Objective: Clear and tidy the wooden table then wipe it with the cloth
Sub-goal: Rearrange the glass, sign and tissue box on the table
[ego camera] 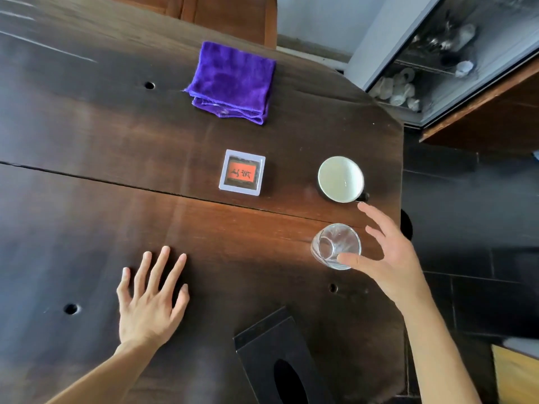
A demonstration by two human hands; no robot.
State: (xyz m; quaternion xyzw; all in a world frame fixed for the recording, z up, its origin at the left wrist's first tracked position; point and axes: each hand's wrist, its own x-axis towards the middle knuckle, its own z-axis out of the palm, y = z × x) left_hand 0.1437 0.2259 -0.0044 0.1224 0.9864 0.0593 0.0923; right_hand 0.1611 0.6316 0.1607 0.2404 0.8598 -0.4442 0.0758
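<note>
The dark wooden bench [102, 147] fills most of the frame, its long crack running from the left edge toward the right, and nothing on it has been cleared yet, so I judge the task to be at its start. At the bottom centre a black tissue box [274, 357] with an oval slot sits at the near edge. In the upper middle lies the folded purple cloth [233, 83], soft and limp; it looks light and would best be taken by pinching the whole folded stack so it does not fall open. Below it, at centre, is a small square box [242, 173] with an orange label, rigid and easily lifted by its sides. To its right a white cup [340, 178] stands upright and appears empty. Just below that, in the lower right, a clear glass [335, 246] stands near the bench edge; it is fragile and probably slippery, so a grip around its wall is safer than one at the rim. The right hand [390, 258] curves around the glass with fingers [376, 217] apart, the thumb in front of its near side; whether it touches I cannot tell. The left hand [151, 301] rests flat in the lower left, spread, holding nothing.
</note>
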